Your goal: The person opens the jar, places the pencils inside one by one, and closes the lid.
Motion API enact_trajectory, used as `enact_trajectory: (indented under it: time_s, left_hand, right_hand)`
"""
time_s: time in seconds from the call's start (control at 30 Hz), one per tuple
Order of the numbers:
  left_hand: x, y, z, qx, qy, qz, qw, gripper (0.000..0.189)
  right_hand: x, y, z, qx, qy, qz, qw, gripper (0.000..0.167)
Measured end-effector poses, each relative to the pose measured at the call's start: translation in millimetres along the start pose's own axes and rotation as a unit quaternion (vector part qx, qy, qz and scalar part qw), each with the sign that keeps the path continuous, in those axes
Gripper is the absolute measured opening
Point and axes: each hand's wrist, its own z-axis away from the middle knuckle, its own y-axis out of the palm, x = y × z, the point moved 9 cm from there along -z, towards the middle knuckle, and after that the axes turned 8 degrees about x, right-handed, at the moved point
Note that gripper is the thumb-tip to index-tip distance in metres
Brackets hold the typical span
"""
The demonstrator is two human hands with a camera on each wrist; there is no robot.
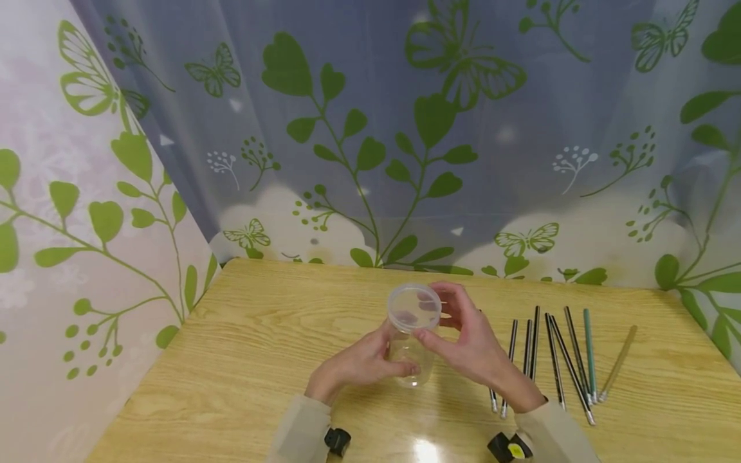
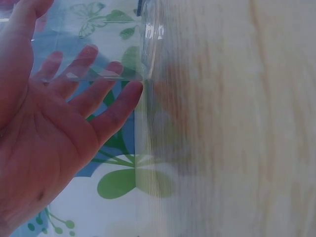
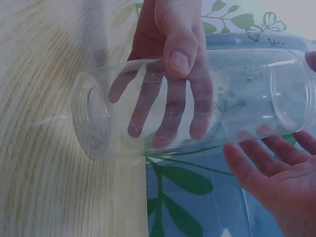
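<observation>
Left hand (image 1: 363,357) and right hand (image 1: 470,345) both held the jar (image 1: 410,347), lower center. Looked light, kinda slippery, best gripped mid-body.

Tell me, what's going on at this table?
A person holds a clear jar with both hands. The left hand grips its body; the right hand is around its top end. The jar looks empty. Pencils lie on the wooden table to the right, mostly black, with one green and one tan.
</observation>
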Motion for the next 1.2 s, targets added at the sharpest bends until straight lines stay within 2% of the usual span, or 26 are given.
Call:
enact_trajectory:
  time_s: [0.43, 0.6, 0.73, 0.87, 1.03, 1.2]
  left_hand:
    - [0.1, 1.6, -0.7, 0.004, -0.001, 0.013, 0.9999, 0.100]
    - [1.5, 0.0, 0.5, -0.001, -0.016, -0.004, 0.9999, 0.098]
    - [6.2, -7.3, 2.5, -0.021, -0.043, -0.032, 0.9984, 0.090]
    - [9.1, -13.9, 3.0, -0.031, -0.050, -0.039, 0.9975, 0.086]
    - [10.9, -19.1, 4.1, -0.035, -0.043, -0.036, 0.9978, 0.088]
    - [12.8, -21.9, 6.1, -0.037, -0.050, -0.034, 0.9975, 0.092]
  right_hand:
    - [1, 1, -5.2, 0.043, -0.058, 0.004, 0.9974, 0.059]
    - [-1, 1, -6.8, 0.052, -0.052, -0.009, 0.9973, 0.060]
    - [-2, -1, -10.3, 0.043, -0.043, -0.042, 0.9973, 0.054]
    - [-4, -1, -13.2, 0.033, -0.033, -0.061, 0.9971, 0.049]
    - [-4, 2, -16.5, 0.030, -0.026, -0.042, 0.9983, 0.055]
    - [-4, 7, -20.7, 0.036, -0.020, -0.017, 0.9990, 0.062]
